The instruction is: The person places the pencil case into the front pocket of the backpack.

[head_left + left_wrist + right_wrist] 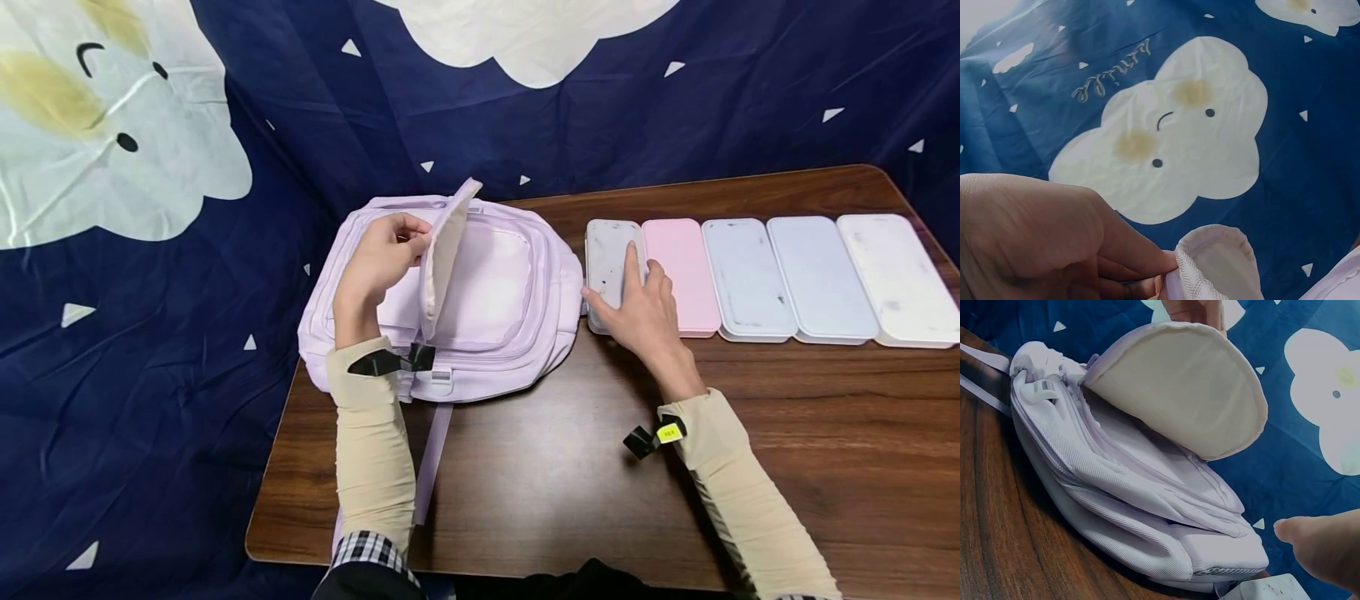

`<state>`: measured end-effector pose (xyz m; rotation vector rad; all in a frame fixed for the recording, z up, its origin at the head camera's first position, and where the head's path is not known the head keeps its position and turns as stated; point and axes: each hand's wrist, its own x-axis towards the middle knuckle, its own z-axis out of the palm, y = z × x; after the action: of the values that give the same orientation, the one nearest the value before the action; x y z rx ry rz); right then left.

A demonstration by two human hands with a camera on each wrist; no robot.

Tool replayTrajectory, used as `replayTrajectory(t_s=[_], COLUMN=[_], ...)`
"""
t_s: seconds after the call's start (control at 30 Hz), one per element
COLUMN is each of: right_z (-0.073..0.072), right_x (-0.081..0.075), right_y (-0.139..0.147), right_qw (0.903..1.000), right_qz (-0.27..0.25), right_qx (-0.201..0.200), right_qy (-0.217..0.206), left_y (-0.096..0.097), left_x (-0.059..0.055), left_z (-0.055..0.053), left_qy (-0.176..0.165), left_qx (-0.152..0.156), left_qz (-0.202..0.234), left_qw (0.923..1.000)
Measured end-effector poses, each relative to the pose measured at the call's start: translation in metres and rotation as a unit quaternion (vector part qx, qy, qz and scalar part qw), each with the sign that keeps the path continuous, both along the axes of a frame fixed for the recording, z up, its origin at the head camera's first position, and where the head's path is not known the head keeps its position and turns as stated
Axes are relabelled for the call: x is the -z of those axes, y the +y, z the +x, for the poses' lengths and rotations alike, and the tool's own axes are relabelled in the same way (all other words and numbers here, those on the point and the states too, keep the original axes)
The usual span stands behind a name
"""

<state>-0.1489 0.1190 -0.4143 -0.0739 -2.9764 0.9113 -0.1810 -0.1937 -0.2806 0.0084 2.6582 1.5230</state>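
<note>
A lilac backpack (495, 283) lies on the wooden table with its round front flap (1179, 394) raised. At the flap's edge, my left hand (382, 258) pinches the fabric between thumb and fingers and holds it up. Beneath the flap, the pocket stands open in the right wrist view. To the right of the bag, my right hand (645, 312) spreads its fingers over a scuffed pale grey lidded box (609, 250), the leftmost in a row. Its thumb lies near the box's left side; whether the fingers touch the lid, I cannot tell.
Right of the grey box stand a pink box (682, 279), two pale blue boxes (750, 279) and a white box (900, 279), side by side. A lilac strap (433, 467) trails toward the table's front edge. A dark blue cloud-print cloth (570, 125) hangs behind.
</note>
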Motion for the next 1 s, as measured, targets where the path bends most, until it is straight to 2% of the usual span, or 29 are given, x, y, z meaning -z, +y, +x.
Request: replayTrajectory(t_s=[0.33, 0.63, 0.8, 1.0], right_z=[0.002, 0.005, 0.008, 0.011], right_x=[0.004, 0.003, 0.000, 0.001], right_y=[-0.001, -0.003, -0.005, -0.012], right_qw=[0.9996, 0.9981, 0.9957, 0.9922], right_qz=[-0.007, 0.046, 0.079, 0.111], right_qx=[0.003, 0.000, -0.002, 0.008], right_qy=[-0.028, -0.041, -0.048, -0.057], left_y=[-0.012, -0.023, -0.029, -0.036], left_x=[-0.008, -0.018, -0.019, -0.020], left_z=[-0.002, -0.004, -0.002, 0.000], left_qy=[0.022, 0.025, 0.020, 0.015], left_qx=[-0.014, -0.034, -0.048, -0.056], left_qz=[-0.002, -0.025, -0.042, -0.041], left_qw=[0.9997, 0.9988, 0.9978, 0.9974])
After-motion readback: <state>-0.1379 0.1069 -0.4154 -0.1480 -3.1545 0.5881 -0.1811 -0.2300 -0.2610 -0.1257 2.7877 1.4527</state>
